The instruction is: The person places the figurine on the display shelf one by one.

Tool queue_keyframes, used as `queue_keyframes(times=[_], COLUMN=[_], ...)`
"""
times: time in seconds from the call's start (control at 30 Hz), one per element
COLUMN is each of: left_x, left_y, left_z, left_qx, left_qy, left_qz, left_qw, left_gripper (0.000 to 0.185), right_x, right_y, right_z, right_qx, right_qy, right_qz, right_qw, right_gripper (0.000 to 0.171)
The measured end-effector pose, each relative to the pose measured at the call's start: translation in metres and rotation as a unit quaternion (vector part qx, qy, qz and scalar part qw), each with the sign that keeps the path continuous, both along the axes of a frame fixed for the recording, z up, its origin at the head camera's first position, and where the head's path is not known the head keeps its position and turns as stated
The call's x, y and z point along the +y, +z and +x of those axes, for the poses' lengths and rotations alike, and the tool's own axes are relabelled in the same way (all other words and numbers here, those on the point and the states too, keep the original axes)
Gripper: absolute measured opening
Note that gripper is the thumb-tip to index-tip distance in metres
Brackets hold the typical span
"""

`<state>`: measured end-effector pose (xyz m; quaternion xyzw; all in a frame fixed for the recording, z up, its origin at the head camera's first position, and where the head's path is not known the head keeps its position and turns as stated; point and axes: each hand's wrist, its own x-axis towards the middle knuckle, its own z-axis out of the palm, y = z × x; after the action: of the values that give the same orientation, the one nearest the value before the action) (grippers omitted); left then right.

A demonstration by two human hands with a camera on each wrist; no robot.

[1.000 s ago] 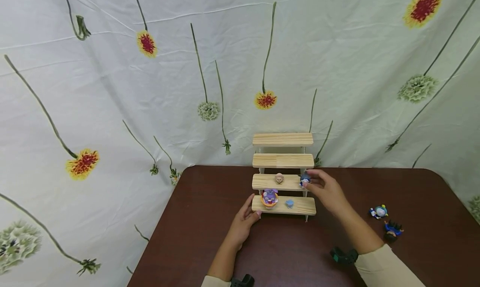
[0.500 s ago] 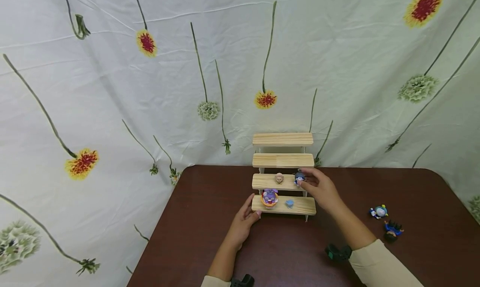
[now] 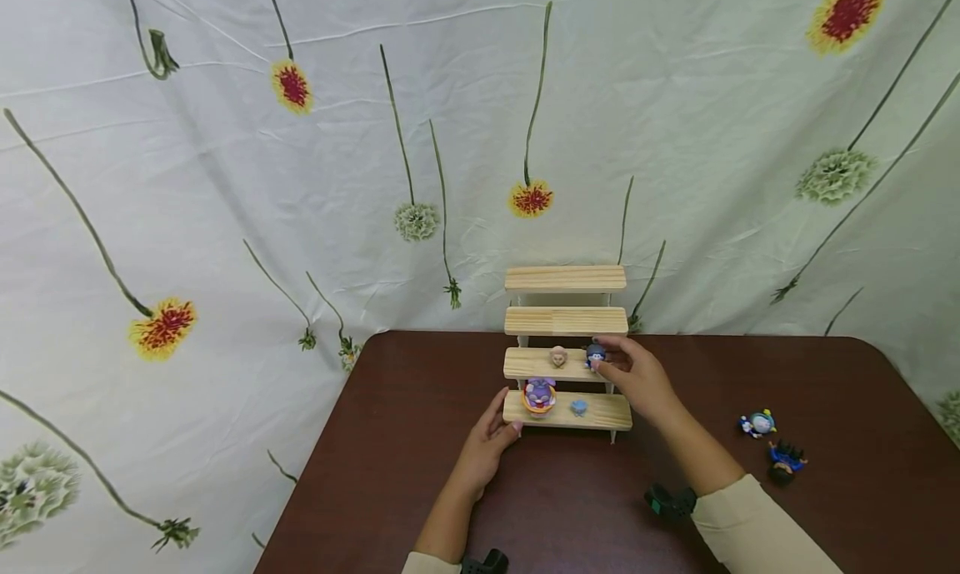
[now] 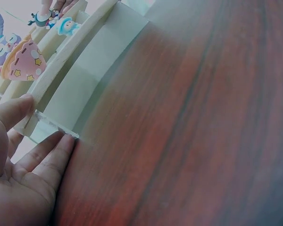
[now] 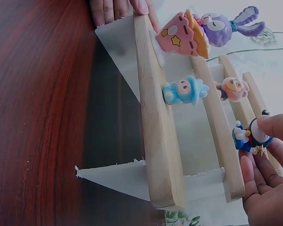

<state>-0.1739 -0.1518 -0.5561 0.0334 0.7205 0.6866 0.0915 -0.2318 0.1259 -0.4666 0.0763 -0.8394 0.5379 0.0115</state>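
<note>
A stepped display shelf (image 3: 566,321) with pale wooden boards stands on the table. My left hand (image 3: 482,453) grips the left end of its lowest board, the thumb on the wood and the fingers at the clear side panel (image 4: 49,127). With thumb and fingers my right hand (image 3: 643,380) pinches a dark blue and white figurine (image 5: 247,134) at the right end of the second board from the bottom. Left of it on that board is a small tan and pink figurine (image 5: 234,89). The lowest board carries a purple rabbit figurine (image 3: 540,393) in a pink cup and a light blue figurine (image 3: 578,407).
Two more figurines lie on the dark brown table (image 3: 420,491) to the right: one light blue and white (image 3: 760,423), one blue and black (image 3: 785,461). A flower-printed cloth (image 3: 337,182) hangs behind the table, close behind the shelf.
My right hand has moved slightly left along the second board with the dark blue figurine, closer to the tan one. The left hand has stayed in place.
</note>
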Motion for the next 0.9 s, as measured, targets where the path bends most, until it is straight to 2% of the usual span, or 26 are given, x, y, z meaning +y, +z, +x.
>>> queue_keyframes(times=[0.4,0.9], left_x=[0.0002,0.0009], left_y=[-0.0005,0.0005], left_z=[-0.0002,-0.0002], left_qx=[0.003,0.001], left_qy=[0.003,0.0], left_qz=[-0.004,0.002], left_qw=[1.0,1.0], left_gripper=[0.07,0.071], right_x=[-0.0023,-0.0041], right_y=[-0.0002,0.0034], right_z=[0.0003,0.001], right_qx=[0.009,-0.002], right_qy=[-0.004,-0.004], right_qz=[0.021,0.029], right_qw=[1.0,1.0], right_gripper=[0.047,0.047])
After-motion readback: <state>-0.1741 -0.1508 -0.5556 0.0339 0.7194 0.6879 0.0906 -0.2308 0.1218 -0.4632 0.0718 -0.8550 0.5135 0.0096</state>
